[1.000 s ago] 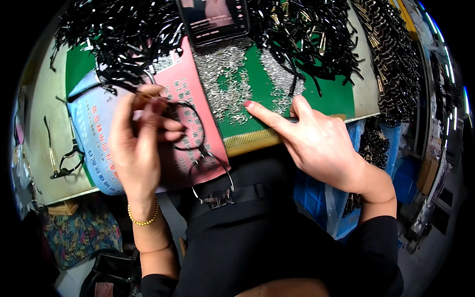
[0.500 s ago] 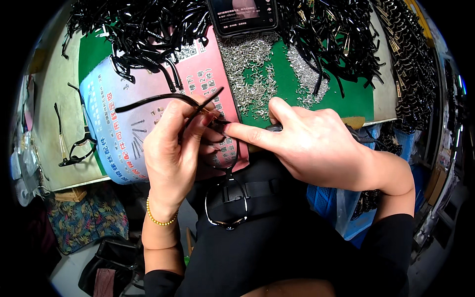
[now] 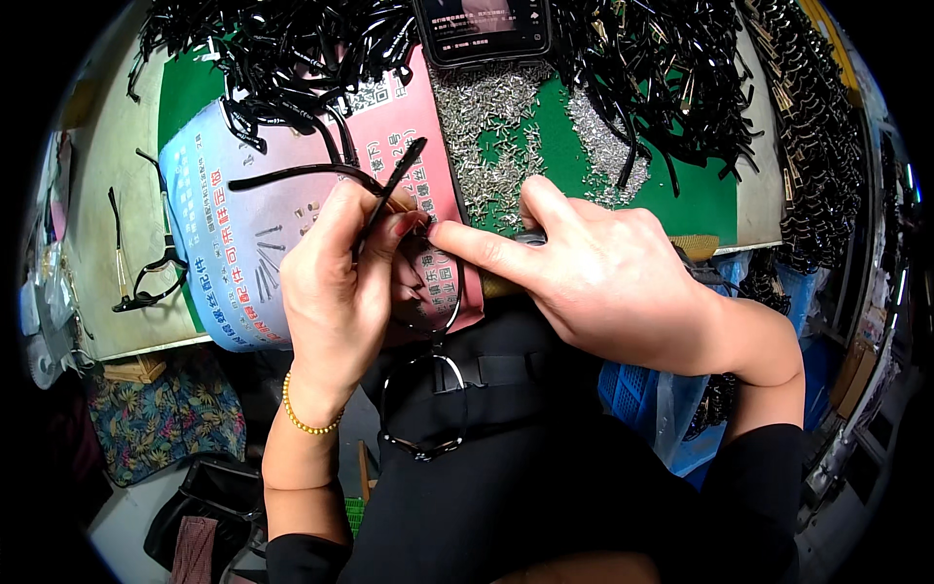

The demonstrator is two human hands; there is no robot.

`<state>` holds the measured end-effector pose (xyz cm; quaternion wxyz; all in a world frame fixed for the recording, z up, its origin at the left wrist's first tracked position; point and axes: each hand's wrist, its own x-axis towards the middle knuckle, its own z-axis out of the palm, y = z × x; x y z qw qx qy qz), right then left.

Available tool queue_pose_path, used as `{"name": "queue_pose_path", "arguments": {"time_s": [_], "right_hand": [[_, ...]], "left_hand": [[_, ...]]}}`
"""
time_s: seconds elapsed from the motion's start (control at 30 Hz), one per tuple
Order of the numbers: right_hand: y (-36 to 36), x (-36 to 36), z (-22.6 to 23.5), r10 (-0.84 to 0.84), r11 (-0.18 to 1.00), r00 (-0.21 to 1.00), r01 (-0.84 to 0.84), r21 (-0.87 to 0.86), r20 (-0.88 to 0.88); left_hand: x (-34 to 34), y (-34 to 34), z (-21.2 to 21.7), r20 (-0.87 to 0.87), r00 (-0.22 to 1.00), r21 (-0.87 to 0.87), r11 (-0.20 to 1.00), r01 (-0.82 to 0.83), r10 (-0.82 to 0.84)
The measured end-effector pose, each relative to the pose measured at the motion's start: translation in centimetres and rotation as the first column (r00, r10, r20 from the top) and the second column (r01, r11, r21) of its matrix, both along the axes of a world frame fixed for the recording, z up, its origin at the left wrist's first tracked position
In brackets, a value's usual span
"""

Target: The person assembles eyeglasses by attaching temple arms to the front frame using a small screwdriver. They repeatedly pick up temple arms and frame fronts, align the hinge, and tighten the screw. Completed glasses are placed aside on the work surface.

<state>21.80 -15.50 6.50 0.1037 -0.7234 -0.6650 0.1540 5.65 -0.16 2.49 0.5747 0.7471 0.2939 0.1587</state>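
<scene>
My left hand (image 3: 336, 282), with a gold bead bracelet on its wrist, grips a pair of black eyeglasses (image 3: 423, 455) near one hinge. One dark temple arm (image 3: 302, 175) reaches out to the left over the printed sheet, and another crosses it, pointing up. The round rims hang below my fingers, in front of my dark clothes. My right hand (image 3: 613, 277) lies over from the right, its index fingertip against the hinge by my left fingertips. Its other fingers curl under; a greyish bit shows beneath them, too hidden to name.
A pink and blue printed sheet (image 3: 209, 224) lies on the green mat (image 3: 555, 136). Small metal screws (image 3: 486, 127) are spread beyond my hands. Piles of black temple arms (image 3: 642, 68) flank a phone (image 3: 486, 34). Another pair of glasses (image 3: 156, 292) rests at the left.
The eyeglasses have tilted a little, their rims swinging slightly left and the crossing temple arm shifting up. Both hands have moved slightly, with my right index fingertip still at the hinge.
</scene>
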Motion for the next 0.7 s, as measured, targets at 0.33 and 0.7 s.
{"name": "queue_pose_path", "arguments": {"time_s": [0.33, 0.7], "right_hand": [[0.2, -0.9, -0.9, 0.012, 0.994, 0.967, -0.039, 0.104, 0.253], [1.5, 0.3, -1.7, 0.065, 0.970, 0.937, -0.140, 0.199, 0.343]], "left_hand": [[-0.4, 0.2, 0.0, -0.026, 0.998, -0.041, 0.998, 0.051, -0.052], [0.1, 0.0, 0.1, -0.018, 0.998, 0.026, 0.997, 0.068, -0.067]]}}
